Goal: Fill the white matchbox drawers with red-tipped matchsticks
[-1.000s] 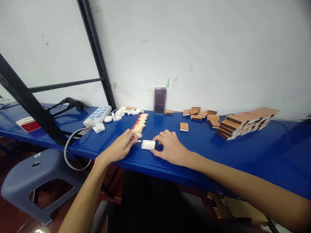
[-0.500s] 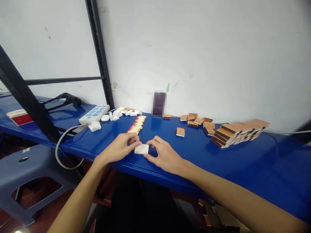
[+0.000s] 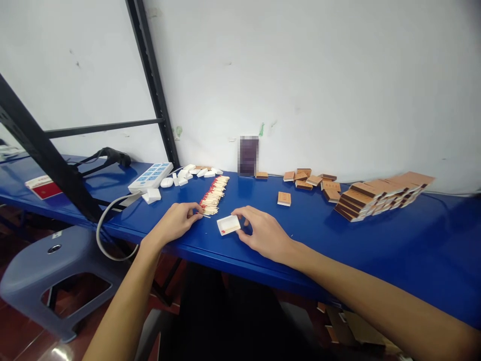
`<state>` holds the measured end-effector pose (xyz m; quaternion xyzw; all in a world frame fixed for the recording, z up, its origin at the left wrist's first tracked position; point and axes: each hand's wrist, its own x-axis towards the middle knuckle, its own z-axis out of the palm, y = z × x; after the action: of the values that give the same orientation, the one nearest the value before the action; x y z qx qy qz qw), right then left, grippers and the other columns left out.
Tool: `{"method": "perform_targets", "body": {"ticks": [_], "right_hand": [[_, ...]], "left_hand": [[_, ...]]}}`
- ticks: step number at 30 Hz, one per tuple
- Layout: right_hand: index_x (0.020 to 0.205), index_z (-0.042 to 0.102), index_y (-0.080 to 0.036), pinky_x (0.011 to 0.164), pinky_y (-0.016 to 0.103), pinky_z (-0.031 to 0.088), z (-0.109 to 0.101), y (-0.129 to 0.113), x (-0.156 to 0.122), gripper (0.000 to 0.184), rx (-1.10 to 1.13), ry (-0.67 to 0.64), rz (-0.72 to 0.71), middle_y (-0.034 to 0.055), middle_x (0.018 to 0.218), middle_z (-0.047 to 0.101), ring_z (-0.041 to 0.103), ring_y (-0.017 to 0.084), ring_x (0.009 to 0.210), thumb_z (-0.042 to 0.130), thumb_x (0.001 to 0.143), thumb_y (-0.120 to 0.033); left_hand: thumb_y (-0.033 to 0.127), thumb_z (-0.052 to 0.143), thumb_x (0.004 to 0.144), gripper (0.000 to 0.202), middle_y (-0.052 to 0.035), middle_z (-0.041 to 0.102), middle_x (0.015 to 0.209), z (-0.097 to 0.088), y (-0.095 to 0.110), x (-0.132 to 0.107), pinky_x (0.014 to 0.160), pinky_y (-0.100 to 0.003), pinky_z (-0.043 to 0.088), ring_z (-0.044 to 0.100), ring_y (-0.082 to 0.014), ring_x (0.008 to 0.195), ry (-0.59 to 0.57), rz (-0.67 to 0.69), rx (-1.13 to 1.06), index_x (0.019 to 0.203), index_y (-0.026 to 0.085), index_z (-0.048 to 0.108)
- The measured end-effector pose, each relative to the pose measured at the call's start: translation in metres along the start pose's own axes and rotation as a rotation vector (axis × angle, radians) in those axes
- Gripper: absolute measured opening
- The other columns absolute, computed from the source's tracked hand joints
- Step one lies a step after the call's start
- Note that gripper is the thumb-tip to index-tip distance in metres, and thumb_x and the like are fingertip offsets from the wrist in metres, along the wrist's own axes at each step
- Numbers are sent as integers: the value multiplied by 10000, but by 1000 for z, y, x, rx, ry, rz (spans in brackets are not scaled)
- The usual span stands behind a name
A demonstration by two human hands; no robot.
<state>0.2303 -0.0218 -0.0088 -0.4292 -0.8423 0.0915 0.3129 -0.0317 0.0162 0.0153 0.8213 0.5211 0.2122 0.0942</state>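
My right hand [image 3: 263,231] grips the right end of a small white matchbox tray [image 3: 228,223] between thumb and fingers, just above the blue tabletop. Inside the tray, matches with red heads lie along the near side; how many I cannot tell. My left hand [image 3: 179,220] is at the near end of a row of matches [image 3: 215,194], with thumb and forefinger pinched on a single match [image 3: 205,216]. The matches in the row lie side by side, red heads to the left.
White trays [image 3: 184,173] and a power strip [image 3: 152,176] lie at the back left. A lone matchbox [image 3: 284,198], loose matchboxes [image 3: 311,181] and a stack of matchboxes [image 3: 379,195] occupy the right. A black rack post [image 3: 152,75] and a plastic stool [image 3: 63,265] stand left.
My left hand has moved left, away from the white tray to the matches, and pinches one. The tray in my right hand has tilted, so its inside now shows.
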Motion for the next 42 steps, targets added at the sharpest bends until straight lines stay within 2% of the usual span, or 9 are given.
{"method": "perform_targets", "body": {"ticks": [5, 14, 16, 21, 26, 31, 36, 42], "right_hand": [[1164, 601, -250, 708, 308, 474, -1, -2, 0, 358, -5, -21, 1, 12, 972, 670, 621, 168, 792, 612, 824, -138], [1184, 595, -227, 714, 312, 466, -2, -1, -1, 356, -12, -37, -10, 18, 945, 668, 623, 179, 826, 604, 835, -158], [1174, 600, -226, 716, 311, 462, -2, -1, -2, 346, -12, -37, -10, 17, 943, 669, 619, 177, 824, 618, 834, -170], [1126, 614, -232, 707, 312, 441, -3, -4, -2, 273, -32, -55, 9, 19, 957, 679, 611, 180, 833, 657, 864, -298], [1089, 619, -227, 684, 309, 415, -4, -5, -1, 255, -83, -65, 46, 14, 939, 681, 596, 184, 824, 676, 857, -315], [1060, 624, -230, 687, 304, 408, -4, -6, 0, 234, -97, -57, 67, 9, 925, 673, 593, 180, 817, 683, 839, -281], [1068, 617, -225, 683, 303, 398, -2, -8, -1, 266, -117, -59, 104, 12, 925, 674, 600, 190, 826, 696, 821, -286], [1044, 614, -227, 698, 324, 399, -4, -9, -1, 237, -196, -70, 128, 16, 930, 681, 604, 211, 858, 663, 838, -335]], "left_hand": [[367, 536, 911, 231, 4, 634, 658, 2, -1, 2, 609, -279, 378, 583, -181, 621, -11, -8, 12, 952, 215, 705], [398, 555, 907, 249, -1, 639, 657, 0, -5, 2, 607, -284, 370, 581, -183, 627, -24, -34, -8, 919, 206, 712], [383, 527, 923, 242, -4, 645, 691, 1, -5, 1, 625, -289, 378, 582, -184, 649, -44, -19, -1, 923, 204, 690], [299, 420, 963, 217, -55, 656, 937, 2, 0, -3, 771, -329, 428, 598, -216, 842, -113, 78, 26, 905, 191, 598], [284, 349, 993, 236, -78, 582, 933, 3, 9, -6, 818, -376, 442, 565, -238, 882, -161, 101, 54, 854, 194, 517], [277, 332, 1014, 220, -68, 546, 918, 6, 21, -8, 817, -380, 438, 538, -224, 856, -87, 145, 49, 854, 196, 459], [207, 329, 1010, 187, -69, 559, 940, 9, 36, -12, 817, -372, 427, 529, -221, 873, -28, 209, 78, 888, 193, 470], [235, 318, 1021, 218, -79, 558, 934, 13, 33, -8, 810, -382, 432, 527, -226, 859, -39, 167, 74, 861, 192, 459]]}}
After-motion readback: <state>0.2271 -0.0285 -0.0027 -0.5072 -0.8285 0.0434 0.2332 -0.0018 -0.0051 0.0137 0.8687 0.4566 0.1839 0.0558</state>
